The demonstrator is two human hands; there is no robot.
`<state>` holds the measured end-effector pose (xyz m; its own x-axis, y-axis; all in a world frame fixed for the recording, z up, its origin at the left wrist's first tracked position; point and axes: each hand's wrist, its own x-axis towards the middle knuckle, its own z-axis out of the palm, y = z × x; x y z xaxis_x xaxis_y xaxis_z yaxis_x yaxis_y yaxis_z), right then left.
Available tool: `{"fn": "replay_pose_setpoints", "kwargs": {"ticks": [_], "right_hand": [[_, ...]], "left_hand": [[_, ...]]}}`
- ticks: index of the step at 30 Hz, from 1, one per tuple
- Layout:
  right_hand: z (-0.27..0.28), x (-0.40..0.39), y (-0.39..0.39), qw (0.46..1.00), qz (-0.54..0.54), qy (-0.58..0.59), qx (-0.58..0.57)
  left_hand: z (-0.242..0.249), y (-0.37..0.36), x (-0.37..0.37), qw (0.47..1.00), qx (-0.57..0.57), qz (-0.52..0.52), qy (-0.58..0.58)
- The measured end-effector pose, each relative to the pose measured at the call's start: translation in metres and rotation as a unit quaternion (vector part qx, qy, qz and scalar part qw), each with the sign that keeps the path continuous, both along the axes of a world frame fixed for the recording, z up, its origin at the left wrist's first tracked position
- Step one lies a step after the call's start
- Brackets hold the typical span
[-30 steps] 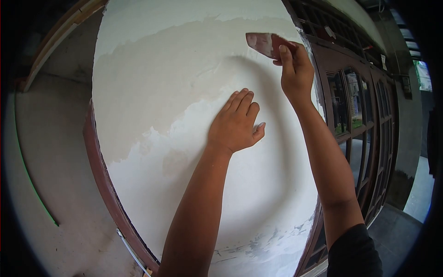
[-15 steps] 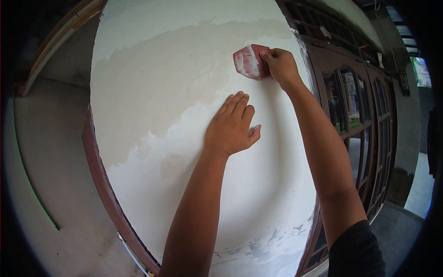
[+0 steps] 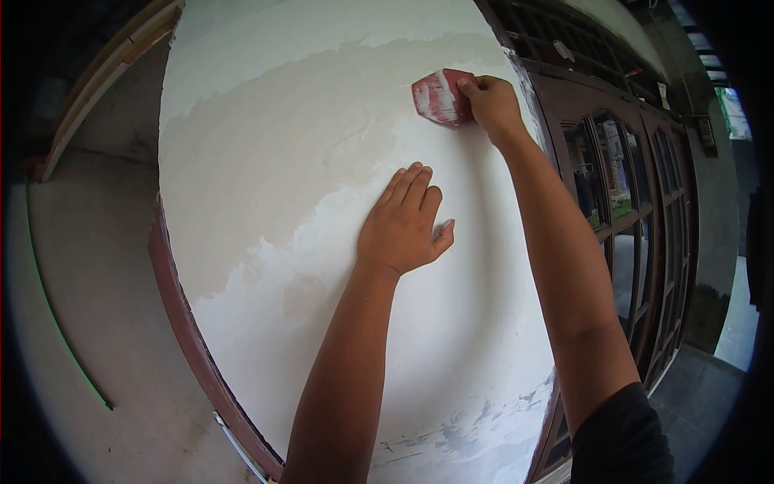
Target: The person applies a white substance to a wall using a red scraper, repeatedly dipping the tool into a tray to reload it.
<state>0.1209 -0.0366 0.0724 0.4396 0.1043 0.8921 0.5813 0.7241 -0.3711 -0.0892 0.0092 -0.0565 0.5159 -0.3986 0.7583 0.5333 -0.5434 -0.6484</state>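
The flat red plastic scraper smeared with white filler (image 3: pixel 439 97) sits high on the wall, pressed against the white plastered wall panel (image 3: pixel 282 161). My right hand (image 3: pixel 493 103) has it pinched by its right edge, fingers curled round it. My left hand (image 3: pixel 401 226) lies lower down, palm flat on the plaster with fingers together, holding nothing. Dark brown wooden window frames (image 3: pixel 637 185) run just right of the panel.

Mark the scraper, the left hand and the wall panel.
scraper (image 3: pixel 439 98), head view, middle of the red blade, smeared white.
left hand (image 3: pixel 401 226), head view, back of the hand, flat on the panel.
wall panel (image 3: pixel 266 145), head view, bare darker patch, upper left.
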Motion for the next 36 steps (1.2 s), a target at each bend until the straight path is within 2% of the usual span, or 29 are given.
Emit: {"fn": "replay_pose_setpoints", "kwargs": {"ticks": [2, 3, 6, 8, 10, 13, 14, 16, 18, 20, 23, 27, 28, 29, 30, 32, 36], "right_hand": [[-0.004, 0.017, -0.005, 0.981, 0.192, 0.035, 0.015], [-0.003, 0.019, -0.005, 0.978, 0.205, 0.027, 0.012], [0.001, -0.004, -0.009, 0.989, 0.142, -0.045, -0.017], [0.004, -0.031, -0.010, 0.988, 0.140, -0.064, 0.017], [0.008, -0.034, -0.006, 0.997, -0.021, -0.074, 0.008], [0.002, 0.001, -0.004, 1.000, -0.008, -0.009, 0.010], [0.000, 0.012, -0.005, 0.998, 0.061, 0.025, 0.012], [-0.003, 0.023, -0.009, 0.986, 0.165, 0.007, 0.010], [0.003, 0.003, -0.011, 0.981, 0.191, -0.010, 0.021], [0.009, -0.025, -0.009, 0.984, 0.168, -0.049, 0.014], [0.018, -0.028, 0.005, 0.999, 0.012, -0.037, -0.003], [0.011, 0.028, 0.003, 1.000, 0.012, 0.028, -0.001], [0.008, 0.036, -0.002, 0.997, 0.068, 0.037, -0.004], [0.006, 0.034, -0.011, 0.991, 0.124, 0.045, -0.007], [0.008, 0.028, -0.015, 0.992, 0.123, 0.043, -0.007], [0.014, 0.003, -0.018, 0.982, 0.189, 0.026, 0.008], [0.025, -0.036, -0.015, 0.989, 0.137, -0.052, 0.011]], "left_hand": [[0.000, -0.001, 0.000, 1.000, -0.004, -0.003, -0.001], [0.001, -0.002, 0.000, 1.000, -0.003, -0.003, -0.002], [0.000, -0.001, 0.001, 1.000, -0.005, -0.005, -0.001], [0.000, 0.000, 0.001, 1.000, -0.004, 0.001, 0.001], [0.000, 0.000, 0.001, 1.000, -0.004, 0.001, 0.001], [-0.001, -0.001, 0.001, 1.000, -0.006, 0.000, 0.002], [0.000, -0.001, 0.001, 1.000, -0.006, -0.002, 0.000], [0.001, -0.001, 0.000, 1.000, -0.005, -0.001, -0.003], [-0.001, -0.002, 0.001, 1.000, -0.008, 0.000, -0.001], [-0.001, -0.002, 0.001, 1.000, -0.009, 0.003, -0.003], [0.000, -0.002, 0.000, 1.000, -0.010, -0.001, 0.000], [-0.001, -0.002, 0.000, 1.000, -0.014, 0.005, -0.004], [-0.001, -0.002, 0.000, 1.000, -0.013, 0.003, -0.005], [-0.001, -0.002, 0.001, 1.000, -0.012, 0.001, -0.006], [0.000, -0.003, 0.001, 1.000, -0.011, 0.000, -0.008], [-0.001, -0.003, 0.001, 1.000, -0.012, 0.004, -0.006], [-0.001, -0.003, 0.000, 1.000, -0.016, 0.014, -0.005]]}}
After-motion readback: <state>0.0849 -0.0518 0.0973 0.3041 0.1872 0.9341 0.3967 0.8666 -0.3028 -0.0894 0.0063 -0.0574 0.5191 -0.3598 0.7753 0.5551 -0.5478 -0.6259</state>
